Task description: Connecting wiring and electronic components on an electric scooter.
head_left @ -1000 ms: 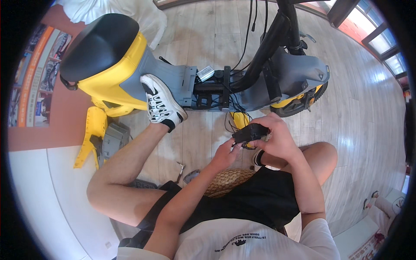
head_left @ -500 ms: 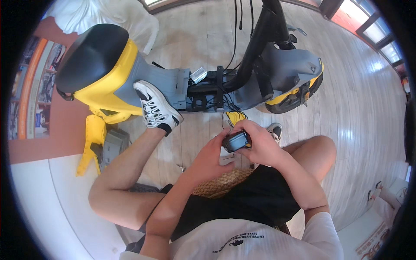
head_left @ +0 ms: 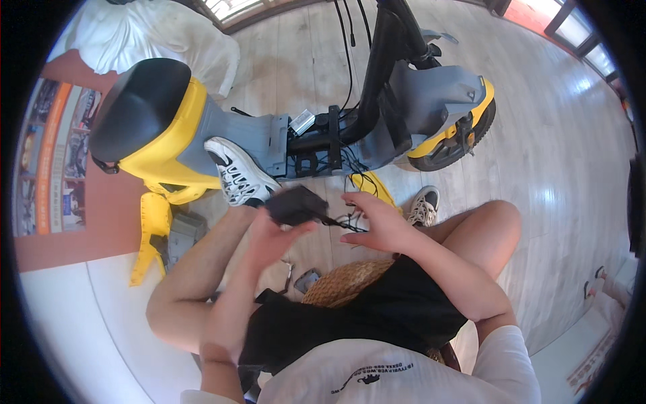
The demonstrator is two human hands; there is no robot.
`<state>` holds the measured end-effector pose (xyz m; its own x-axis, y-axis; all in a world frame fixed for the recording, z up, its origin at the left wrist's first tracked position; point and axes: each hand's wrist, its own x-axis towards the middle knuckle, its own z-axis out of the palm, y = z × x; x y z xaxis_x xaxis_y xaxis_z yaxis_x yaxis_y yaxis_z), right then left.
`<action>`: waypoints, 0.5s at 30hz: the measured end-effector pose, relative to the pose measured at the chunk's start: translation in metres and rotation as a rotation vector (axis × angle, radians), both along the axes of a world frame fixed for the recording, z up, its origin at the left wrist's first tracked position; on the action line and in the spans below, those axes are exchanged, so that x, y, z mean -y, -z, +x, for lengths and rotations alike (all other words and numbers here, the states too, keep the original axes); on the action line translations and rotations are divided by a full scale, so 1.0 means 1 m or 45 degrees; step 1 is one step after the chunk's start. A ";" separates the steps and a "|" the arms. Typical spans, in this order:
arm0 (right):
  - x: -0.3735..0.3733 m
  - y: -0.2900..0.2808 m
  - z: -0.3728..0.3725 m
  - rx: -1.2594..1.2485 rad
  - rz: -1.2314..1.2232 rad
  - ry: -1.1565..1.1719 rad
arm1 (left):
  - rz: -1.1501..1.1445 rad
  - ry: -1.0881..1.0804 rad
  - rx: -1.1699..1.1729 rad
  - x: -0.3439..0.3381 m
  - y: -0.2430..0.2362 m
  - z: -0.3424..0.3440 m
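in the head view, just left of centre, the left hand [head_left: 270, 241] grips a black box [head_left: 297, 205], fingers closed on it; right of centre, the right hand [head_left: 383, 225] has fingers wide apart, wires [head_left: 336, 221] between them.

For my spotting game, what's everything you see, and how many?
electric scooter: one, yellow-grey, upper middle
cabled box: one, black, centre
metal box: one, silver, on scooter
yellow pieces: two, yellow, floor
grey piece: one, grey, left floor
woven seat: one, tan, lower middle
drape: one, white, upper left
picture panel: one, multicoloured, left
other person: one, pale clothing, right
sneakers: two, white-and-black, near scooter
shorts: one, black, bottom
shirt: one, white, bottom
left hand: one, holding box
right hand: one, at cables
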<state>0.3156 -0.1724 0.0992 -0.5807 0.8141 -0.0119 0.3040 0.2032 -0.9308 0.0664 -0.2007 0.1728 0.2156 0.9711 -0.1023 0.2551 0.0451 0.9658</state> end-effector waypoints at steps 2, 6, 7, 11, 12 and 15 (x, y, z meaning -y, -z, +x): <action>0.002 0.017 -0.016 -0.045 0.129 -0.042 | -0.216 -0.309 -0.226 0.000 -0.030 -0.023; -0.013 0.035 -0.041 0.184 0.308 -0.133 | -0.072 -0.658 0.357 -0.007 -0.074 -0.034; -0.021 0.035 -0.041 0.158 0.278 -0.098 | -0.005 -0.718 0.385 -0.007 -0.086 -0.036; -0.030 0.020 -0.037 0.251 0.107 -0.145 | -0.063 -0.382 -0.158 0.009 -0.145 -0.050; -0.027 0.016 -0.039 0.159 0.145 -0.156 | -0.087 -0.332 -0.169 0.012 -0.156 -0.053; 0.002 0.008 -0.054 -0.007 0.382 -0.294 | -0.082 -0.121 -0.225 0.010 -0.178 -0.056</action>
<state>0.2619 -0.1745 0.0914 -0.7489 0.6283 0.2104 0.2137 0.5296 -0.8209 0.0103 -0.2109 0.3512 0.0969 0.9765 -0.1927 0.4119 0.1370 0.9009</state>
